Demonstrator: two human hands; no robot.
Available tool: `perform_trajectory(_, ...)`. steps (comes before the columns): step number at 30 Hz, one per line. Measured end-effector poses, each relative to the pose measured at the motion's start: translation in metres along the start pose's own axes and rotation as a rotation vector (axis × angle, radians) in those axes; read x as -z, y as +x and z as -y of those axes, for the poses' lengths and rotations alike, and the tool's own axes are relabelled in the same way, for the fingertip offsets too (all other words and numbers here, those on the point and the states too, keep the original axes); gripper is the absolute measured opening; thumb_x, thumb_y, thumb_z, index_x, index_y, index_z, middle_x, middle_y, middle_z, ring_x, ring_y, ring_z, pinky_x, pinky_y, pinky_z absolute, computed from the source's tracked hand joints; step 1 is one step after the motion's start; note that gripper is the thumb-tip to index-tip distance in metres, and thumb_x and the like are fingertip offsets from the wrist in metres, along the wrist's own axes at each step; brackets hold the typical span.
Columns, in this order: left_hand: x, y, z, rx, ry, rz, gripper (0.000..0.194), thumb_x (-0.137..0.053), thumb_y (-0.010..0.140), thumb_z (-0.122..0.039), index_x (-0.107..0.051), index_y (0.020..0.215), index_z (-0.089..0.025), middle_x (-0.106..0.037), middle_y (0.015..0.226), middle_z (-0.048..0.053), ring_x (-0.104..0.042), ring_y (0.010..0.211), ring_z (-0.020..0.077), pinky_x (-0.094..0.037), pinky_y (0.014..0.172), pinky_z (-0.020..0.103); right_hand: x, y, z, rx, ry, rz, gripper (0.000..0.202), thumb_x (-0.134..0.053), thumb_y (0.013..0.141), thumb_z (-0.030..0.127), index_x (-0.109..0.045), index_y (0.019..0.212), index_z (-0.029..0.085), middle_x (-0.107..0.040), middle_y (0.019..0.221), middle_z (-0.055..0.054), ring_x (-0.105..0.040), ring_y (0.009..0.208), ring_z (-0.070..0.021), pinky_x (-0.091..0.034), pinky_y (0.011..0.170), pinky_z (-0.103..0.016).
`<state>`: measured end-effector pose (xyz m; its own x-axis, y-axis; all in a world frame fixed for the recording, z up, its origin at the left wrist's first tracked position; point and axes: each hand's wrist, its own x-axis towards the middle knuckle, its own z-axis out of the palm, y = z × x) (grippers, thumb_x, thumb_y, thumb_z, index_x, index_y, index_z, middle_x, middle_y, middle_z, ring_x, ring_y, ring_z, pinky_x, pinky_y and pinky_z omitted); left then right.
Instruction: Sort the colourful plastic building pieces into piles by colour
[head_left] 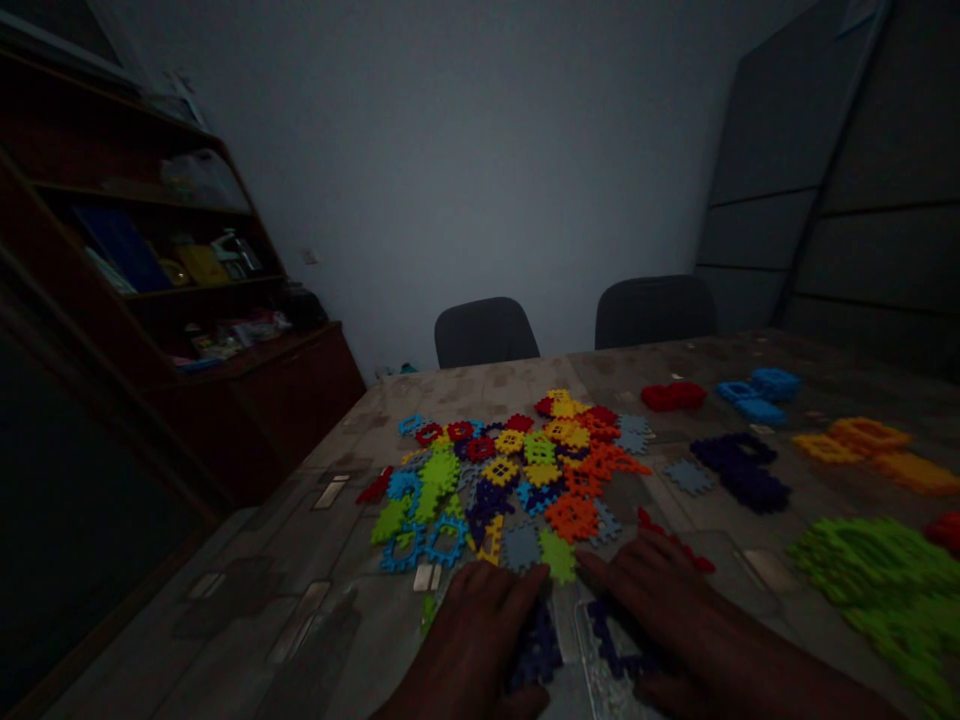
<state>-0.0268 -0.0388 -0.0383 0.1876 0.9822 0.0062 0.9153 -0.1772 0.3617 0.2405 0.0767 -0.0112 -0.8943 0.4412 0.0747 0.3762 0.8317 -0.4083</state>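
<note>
Both of my hands are low in the middle, over the near part of the table. My left hand [484,632] curls around the left side of a dark purple toothed building piece [538,648], thumb and forefinger on it. Across from it, my right hand [667,605] closes over a dark purple square piece with an open middle [604,640]. Beneath that lies something of clear plastic [590,690], partly hidden. Just past my fingertips are a lime green piece [557,556] and a grey piece [521,546], in front of a mixed heap of toothed pieces [499,470].
Colour groups lie on the right: red [673,396], light blue [759,393], dark purple [739,468], yellow-orange [874,448] and lime green [874,570]. Two dark chairs [487,333] stand beyond the patterned table [285,560]. A wooden shelf unit [247,365] is at left.
</note>
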Motion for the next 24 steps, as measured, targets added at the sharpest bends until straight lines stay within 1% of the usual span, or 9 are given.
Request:
perform_trajectory(2, -0.002, 0.002, 0.003, -0.004, 0.003, 0.012, 0.115, -0.088, 0.062, -0.016, -0.038, 0.164, -0.032, -0.063, 0.145, 0.014, -0.057, 0.131, 0.0407, -0.042, 0.116, 0.062, -0.001, -0.002, -0.001, 0.015, -0.017, -0.021, 0.117, -0.077, 0.064, -0.002, -0.035, 0.169, 0.028, -0.06, 0.157, -0.011, -0.054, 0.143, -0.0402, -0.031, 0.127, -0.064)
perform_trajectory(5, -0.005, 0.005, 0.005, 0.008, 0.007, 0.024, 0.114, -0.088, 0.063, -0.02, -0.039, 0.165, -0.029, -0.064, 0.145, 0.016, -0.058, 0.131, 0.0432, -0.04, 0.116, 0.065, -0.002, -0.001, 0.001, 0.02, -0.049, 0.007, 0.115, -0.073, 0.063, -0.003, -0.036, 0.169, 0.022, -0.06, 0.156, -0.015, -0.055, 0.142, -0.0403, -0.03, 0.127, -0.063)
perform_trajectory(8, -0.007, 0.005, 0.006, 0.022, -0.001, 0.016, 0.112, -0.085, 0.065, -0.021, -0.038, 0.166, -0.029, -0.062, 0.149, 0.017, -0.055, 0.136, 0.0454, -0.04, 0.117, 0.066, -0.003, 0.003, 0.003, 0.022, -0.076, -0.006, 0.116, -0.073, 0.058, -0.001, -0.039, 0.167, 0.018, -0.063, 0.151, -0.018, -0.059, 0.136, -0.0419, -0.037, 0.123, -0.061)
perform_trajectory(10, -0.007, 0.006, 0.007, 0.024, -0.013, 0.005, 0.112, -0.083, 0.065, -0.02, -0.037, 0.167, -0.029, -0.062, 0.15, 0.016, -0.055, 0.139, 0.0444, -0.04, 0.118, 0.064, -0.005, 0.005, 0.003, 0.029, -0.083, -0.036, 0.118, -0.075, 0.055, 0.001, -0.039, 0.167, 0.016, -0.066, 0.147, -0.02, -0.062, 0.131, -0.0429, -0.041, 0.119, -0.06)
perform_trajectory(12, -0.006, 0.006, 0.007, 0.023, -0.014, 0.009, 0.111, -0.08, 0.065, -0.017, -0.036, 0.167, -0.028, -0.063, 0.15, 0.016, -0.057, 0.137, 0.0419, -0.04, 0.119, 0.06, -0.006, 0.005, 0.002, 0.037, -0.089, -0.054, 0.12, -0.076, 0.054, 0.004, -0.038, 0.167, 0.015, -0.067, 0.146, -0.02, -0.063, 0.129, -0.043, -0.043, 0.118, -0.059)
perform_trajectory(15, -0.005, 0.007, 0.009, 0.023, -0.001, 0.034, 0.11, -0.077, 0.065, -0.015, -0.037, 0.167, -0.023, -0.065, 0.149, 0.017, -0.06, 0.135, 0.04, -0.041, 0.12, 0.057, -0.005, 0.004, 0.002, 0.035, -0.102, -0.05, 0.117, -0.077, 0.055, 0.006, -0.04, 0.166, 0.015, -0.067, 0.145, -0.02, -0.063, 0.129, -0.0426, -0.042, 0.118, -0.057)
perform_trajectory(19, -0.005, 0.008, 0.01, 0.054, 0.006, 0.027, 0.108, -0.08, 0.065, -0.02, -0.041, 0.166, -0.026, -0.061, 0.155, 0.016, -0.057, 0.138, 0.0413, -0.04, 0.12, 0.058, -0.002, 0.005, 0.003, 0.032, -0.082, -0.038, 0.12, -0.076, 0.054, 0.003, -0.038, 0.167, 0.018, -0.068, 0.145, -0.018, -0.063, 0.128, -0.0409, -0.041, 0.119, -0.056)
perform_trajectory(22, -0.005, 0.008, 0.012, 0.067, 0.006, 0.03, 0.107, -0.082, 0.066, -0.026, -0.042, 0.165, -0.025, -0.067, 0.147, 0.016, -0.063, 0.13, 0.041, -0.044, 0.116, 0.058, 0.005, 0.005, 0.005, 0.004, -0.034, 0.001, 0.123, -0.075, 0.053, -0.001, -0.036, 0.168, 0.021, -0.066, 0.147, -0.017, -0.061, 0.132, -0.0404, -0.04, 0.12, -0.057)
perform_trajectory(24, -0.005, 0.007, 0.015, 0.036, -0.002, 0.023, 0.106, -0.082, 0.069, -0.031, -0.04, 0.166, -0.023, -0.07, 0.142, 0.017, -0.064, 0.126, 0.0405, -0.047, 0.113, 0.056, 0.013, 0.006, 0.007, -0.028, 0.012, 0.043, 0.122, -0.074, 0.055, -0.001, -0.036, 0.168, 0.022, -0.063, 0.152, -0.017, -0.057, 0.138, -0.0411, -0.038, 0.121, -0.06)
